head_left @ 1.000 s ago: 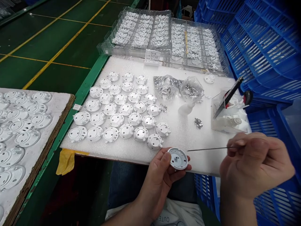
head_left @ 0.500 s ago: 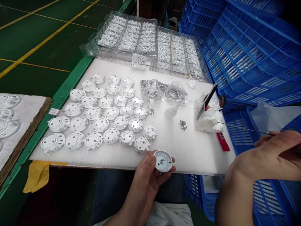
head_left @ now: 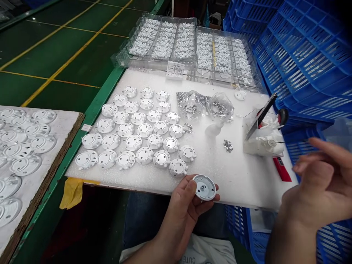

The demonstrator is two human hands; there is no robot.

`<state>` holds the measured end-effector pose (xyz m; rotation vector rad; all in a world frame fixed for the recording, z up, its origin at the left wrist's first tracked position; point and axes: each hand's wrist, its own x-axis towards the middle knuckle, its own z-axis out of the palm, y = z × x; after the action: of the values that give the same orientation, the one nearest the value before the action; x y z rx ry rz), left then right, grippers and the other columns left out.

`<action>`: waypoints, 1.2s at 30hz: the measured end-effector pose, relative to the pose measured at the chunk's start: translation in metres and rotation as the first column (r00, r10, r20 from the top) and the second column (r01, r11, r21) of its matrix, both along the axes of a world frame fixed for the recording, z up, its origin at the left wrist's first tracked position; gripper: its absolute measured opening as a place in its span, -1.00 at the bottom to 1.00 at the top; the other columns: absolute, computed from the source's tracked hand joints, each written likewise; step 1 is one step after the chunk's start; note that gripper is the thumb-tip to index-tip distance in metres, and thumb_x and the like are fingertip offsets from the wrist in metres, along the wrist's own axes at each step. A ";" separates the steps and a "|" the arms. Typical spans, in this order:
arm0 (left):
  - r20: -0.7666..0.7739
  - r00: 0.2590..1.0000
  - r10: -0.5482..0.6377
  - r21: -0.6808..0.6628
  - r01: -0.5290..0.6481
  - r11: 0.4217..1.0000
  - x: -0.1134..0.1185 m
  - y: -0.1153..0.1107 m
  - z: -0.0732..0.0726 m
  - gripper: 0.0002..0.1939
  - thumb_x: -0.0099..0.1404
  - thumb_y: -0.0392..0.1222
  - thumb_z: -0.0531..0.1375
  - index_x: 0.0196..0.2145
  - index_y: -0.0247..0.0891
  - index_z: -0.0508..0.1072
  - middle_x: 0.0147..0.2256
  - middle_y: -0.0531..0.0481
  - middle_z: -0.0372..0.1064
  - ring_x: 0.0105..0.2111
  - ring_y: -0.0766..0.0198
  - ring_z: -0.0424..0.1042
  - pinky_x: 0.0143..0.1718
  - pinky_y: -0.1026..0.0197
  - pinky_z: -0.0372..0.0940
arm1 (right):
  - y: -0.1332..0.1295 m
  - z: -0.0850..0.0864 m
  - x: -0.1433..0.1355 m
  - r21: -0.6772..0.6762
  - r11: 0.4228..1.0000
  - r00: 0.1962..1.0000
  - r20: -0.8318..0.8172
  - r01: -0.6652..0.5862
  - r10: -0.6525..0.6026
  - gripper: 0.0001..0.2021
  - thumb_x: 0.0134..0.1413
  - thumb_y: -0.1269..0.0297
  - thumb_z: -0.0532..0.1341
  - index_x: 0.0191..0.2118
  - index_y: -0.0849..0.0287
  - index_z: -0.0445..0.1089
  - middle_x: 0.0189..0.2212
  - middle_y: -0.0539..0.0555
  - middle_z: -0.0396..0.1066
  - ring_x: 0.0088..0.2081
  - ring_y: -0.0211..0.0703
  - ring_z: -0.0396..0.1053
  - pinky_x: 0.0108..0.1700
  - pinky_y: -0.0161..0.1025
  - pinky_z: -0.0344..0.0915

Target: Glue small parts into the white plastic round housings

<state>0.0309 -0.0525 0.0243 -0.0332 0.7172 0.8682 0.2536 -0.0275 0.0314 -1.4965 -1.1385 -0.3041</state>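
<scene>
My left hand [head_left: 184,205] grips a round white plastic housing [head_left: 206,187] by its rim near the front edge of the foam-topped table. The housing's hollow inner side, with a small central post, faces up. At the right, my right hand [head_left: 321,176] is blurred, its fingertips at the end of a thin rod [head_left: 293,142]. The rod's other end is at the mouth of a small translucent bottle [head_left: 271,146] in a clear box [head_left: 251,145]. Left of my left hand, similar white housings [head_left: 144,155] lie in rows, their outer faces up.
Bags of small metal parts [head_left: 220,106] and a loose metal pile [head_left: 228,146] lie mid-table. Trays of white pieces [head_left: 165,38] line the back. Blue crates [head_left: 308,55] crowd the right. A red-handled tool [head_left: 282,169] lies by the box. Another board [head_left: 68,119] stands left.
The view has turned left, so the table appears farther right. My right hand has moved closer to the bottle, and less of the rod shows. My left hand still holds the housing.
</scene>
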 end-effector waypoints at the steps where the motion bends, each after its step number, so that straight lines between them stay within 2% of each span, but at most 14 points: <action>1: 0.002 1.000 0.002 0.000 -0.002 1.000 0.000 0.000 0.000 -0.60 0.14 0.05 0.50 -0.24 -0.31 0.58 -0.28 -0.14 0.66 -0.33 0.29 0.64 -0.25 0.39 0.50 | -0.005 -0.002 -0.009 0.018 0.999 0.999 0.009 -0.043 0.042 -0.62 0.21 -0.07 0.29 -0.09 0.11 0.64 -0.50 0.07 0.31 -0.46 -0.15 0.26 -0.31 -0.08 0.16; 3: 0.003 1.000 0.002 0.000 -0.002 1.000 0.000 0.000 0.000 -0.61 0.15 0.05 0.49 -0.23 -0.32 0.59 -0.28 -0.14 0.67 -0.32 0.29 0.65 -0.25 0.40 0.50 | -0.014 -0.006 -0.026 -0.057 0.984 0.985 0.037 -0.166 0.169 -0.80 0.24 0.13 0.30 -0.20 0.09 0.65 -0.54 0.04 0.34 -0.48 -0.17 0.28 -0.35 -0.12 0.15; 4: 0.001 1.000 0.001 0.003 -0.001 1.000 0.000 0.000 0.000 -0.61 0.16 0.04 0.49 -0.23 -0.32 0.59 -0.28 -0.14 0.67 -0.32 0.29 0.65 -0.25 0.40 0.50 | -0.017 -0.008 -0.033 -0.136 0.963 0.971 0.018 -0.234 0.239 -0.85 0.25 0.21 0.29 -0.23 0.08 0.63 -0.52 0.03 0.37 -0.47 -0.19 0.30 -0.38 -0.16 0.16; 6: -0.001 1.000 -0.001 0.013 0.001 1.000 0.000 0.000 0.000 -0.61 0.17 0.05 0.48 -0.23 -0.32 0.59 -0.28 -0.14 0.66 -0.32 0.29 0.65 -0.25 0.40 0.49 | -0.021 -0.013 -0.046 -0.267 0.896 0.935 -0.075 -0.354 0.347 -0.86 0.28 0.30 0.27 -0.26 0.09 0.60 -0.47 0.00 0.42 -0.47 -0.25 0.32 -0.44 -0.25 0.17; 9: 0.004 1.000 -0.001 0.021 0.001 1.000 0.001 0.000 0.000 -0.60 0.17 0.05 0.48 -0.23 -0.32 0.59 -0.28 -0.14 0.66 -0.33 0.29 0.64 -0.25 0.39 0.49 | -0.022 -0.020 -0.058 -0.331 0.826 0.890 -0.185 -0.456 0.417 -0.83 0.31 0.32 0.23 -0.30 0.11 0.57 -0.48 -0.03 0.41 -0.49 -0.32 0.33 -0.49 -0.32 0.20; 14: -0.007 1.000 0.001 0.000 -0.001 1.000 0.001 0.001 0.001 -0.58 0.11 0.05 0.51 -0.23 -0.32 0.59 -0.28 -0.11 0.65 -0.37 0.30 0.62 -0.30 0.40 0.48 | -0.020 -0.029 -0.063 -0.402 0.804 0.899 -0.211 -0.439 0.385 -0.79 0.30 0.27 0.24 -0.35 0.14 0.57 -0.52 -0.04 0.41 -0.54 -0.33 0.31 -0.53 -0.33 0.21; 21: 0.007 0.999 -0.045 -0.010 0.045 0.999 -0.003 0.002 0.001 -0.55 0.10 0.05 0.52 -0.15 -0.28 0.62 -0.25 -0.11 0.64 -0.35 0.31 0.60 -0.26 0.38 0.46 | -0.022 -0.028 -0.063 -0.402 0.807 0.902 -0.195 -0.432 0.386 -0.78 0.31 0.28 0.23 -0.36 0.14 0.56 -0.54 -0.05 0.39 -0.57 -0.35 0.28 -0.54 -0.34 0.18; 25: -0.035 0.992 -0.118 0.088 0.120 0.989 -0.007 -0.001 -0.002 -0.52 0.11 0.07 0.51 -0.08 -0.23 0.64 -0.25 -0.09 0.62 -0.35 0.31 0.57 -0.23 0.34 0.42 | -0.021 -0.028 -0.064 -0.390 0.818 0.907 -0.189 -0.422 0.378 -0.78 0.31 0.30 0.23 -0.37 0.14 0.55 -0.55 -0.07 0.38 -0.57 -0.37 0.27 -0.54 -0.35 0.16; 28: -0.139 0.975 -0.175 0.251 0.206 0.946 -0.011 -0.004 -0.004 -0.49 0.09 0.10 0.51 -0.05 -0.19 0.66 -0.24 -0.10 0.62 -0.28 0.23 0.56 -0.15 0.28 0.39 | -0.022 -0.028 -0.064 -0.386 0.821 0.907 -0.184 -0.421 0.378 -0.79 0.31 0.30 0.23 -0.37 0.14 0.55 -0.55 -0.07 0.38 -0.58 -0.37 0.27 -0.54 -0.34 0.16; 32: -0.388 0.906 -0.167 0.389 0.326 0.862 -0.018 -0.004 -0.003 -0.56 0.14 0.02 0.49 -0.03 -0.11 0.67 -0.11 -0.12 0.61 -0.05 0.05 0.51 0.01 0.18 0.34 | -0.022 -0.028 -0.065 -0.376 0.828 0.909 -0.192 -0.416 0.369 -0.79 0.30 0.31 0.23 -0.37 0.14 0.55 -0.56 -0.07 0.37 -0.58 -0.37 0.26 -0.54 -0.34 0.16; 34: -0.466 0.873 -0.143 0.423 0.362 0.831 -0.020 -0.002 -0.001 -0.62 0.17 -0.07 0.48 -0.04 -0.09 0.67 -0.10 -0.12 0.60 -0.02 0.03 0.50 -0.01 0.18 0.33 | -0.022 -0.028 -0.066 -0.370 0.832 0.910 -0.195 -0.414 0.366 -0.79 0.30 0.32 0.23 -0.37 0.14 0.55 -0.55 -0.07 0.38 -0.57 -0.36 0.27 -0.54 -0.33 0.17; 36: -0.514 0.851 -0.111 0.452 0.378 0.808 -0.021 0.001 0.000 -0.65 0.17 -0.16 0.47 -0.05 -0.10 0.68 -0.13 -0.12 0.60 -0.12 0.09 0.49 -0.14 0.23 0.32 | -0.021 -0.028 -0.066 -0.365 0.834 0.910 -0.191 -0.414 0.369 -0.80 0.29 0.32 0.23 -0.37 0.14 0.55 -0.55 -0.07 0.39 -0.57 -0.36 0.27 -0.53 -0.33 0.17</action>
<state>0.0100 -0.0510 0.0244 0.7974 0.8750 0.7964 0.1876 -0.0487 0.0037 -1.5555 -1.4412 0.3157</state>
